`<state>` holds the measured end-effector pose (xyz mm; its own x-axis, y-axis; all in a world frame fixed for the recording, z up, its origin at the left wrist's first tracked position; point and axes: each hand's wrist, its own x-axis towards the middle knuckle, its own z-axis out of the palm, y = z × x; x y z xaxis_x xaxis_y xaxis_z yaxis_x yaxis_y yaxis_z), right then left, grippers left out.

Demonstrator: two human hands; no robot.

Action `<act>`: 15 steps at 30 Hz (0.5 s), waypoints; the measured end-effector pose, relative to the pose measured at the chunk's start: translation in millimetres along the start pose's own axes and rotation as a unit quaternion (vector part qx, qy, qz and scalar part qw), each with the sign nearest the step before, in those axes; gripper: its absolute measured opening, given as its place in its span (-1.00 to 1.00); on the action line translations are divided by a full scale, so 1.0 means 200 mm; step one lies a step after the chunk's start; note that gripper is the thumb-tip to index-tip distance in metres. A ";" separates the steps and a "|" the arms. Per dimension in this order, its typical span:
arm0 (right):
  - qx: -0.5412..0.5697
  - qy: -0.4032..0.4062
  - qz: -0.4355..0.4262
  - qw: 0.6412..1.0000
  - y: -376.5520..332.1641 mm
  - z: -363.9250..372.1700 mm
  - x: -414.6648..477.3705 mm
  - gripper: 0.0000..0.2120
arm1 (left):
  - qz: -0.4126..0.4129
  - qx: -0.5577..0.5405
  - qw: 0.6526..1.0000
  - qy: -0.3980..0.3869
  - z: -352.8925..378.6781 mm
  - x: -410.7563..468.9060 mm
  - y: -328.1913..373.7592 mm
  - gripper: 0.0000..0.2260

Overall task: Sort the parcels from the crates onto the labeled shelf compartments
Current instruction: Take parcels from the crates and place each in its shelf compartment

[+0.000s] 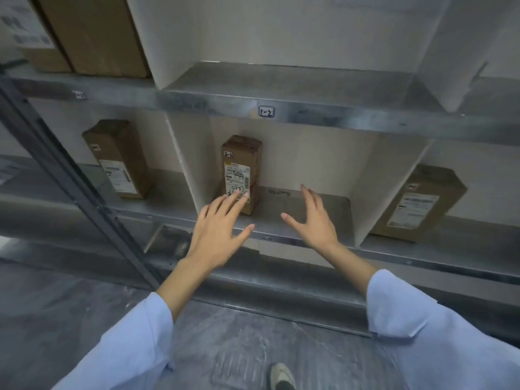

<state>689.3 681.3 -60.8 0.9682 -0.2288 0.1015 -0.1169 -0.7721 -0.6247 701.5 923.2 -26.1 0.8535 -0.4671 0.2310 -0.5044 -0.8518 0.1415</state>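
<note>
A small brown parcel [242, 167] marked 2-2 with a white shipping label stands upright in the middle compartment of the second shelf [315, 220]. My left hand [218, 229] is spread open just in front of it, fingertips at the parcel's lower label. My right hand [315, 218] hovers open over the bare shelf floor to the parcel's right, holding nothing. The shelf edge above carries a tag 1-2 [266, 111].
White dividers [187, 167] separate the compartments. A brown parcel [119, 159] stands in the left compartment and another [419, 204] in the right one. Larger boxes [92, 35] sit on the upper shelf at left. A dark upright post [76, 178] runs diagonally at left.
</note>
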 end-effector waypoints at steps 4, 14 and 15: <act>-0.112 0.041 0.000 0.993 0.09 -0.23 -0.26 -0.19 | 0.061 -0.012 0.998 -0.009 -0.02 0.02 0.24 -0.36; -0.258 0.126 0.165 0.943 0.55 -0.97 -0.97 -0.26 | 0.265 -0.060 0.962 -0.032 -0.01 0.12 1.24 -0.34; -0.264 0.136 0.186 0.937 0.61 -1.05 -1.06 -0.26 | 0.285 -0.065 0.956 -0.034 0.00 0.11 1.36 -0.33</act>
<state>424.1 510.4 3.5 0.7546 -0.6277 0.1914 -0.5978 -0.7778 -0.1938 583.1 680.6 18.6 0.4401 -0.8640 0.2447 -0.8979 -0.4202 0.1312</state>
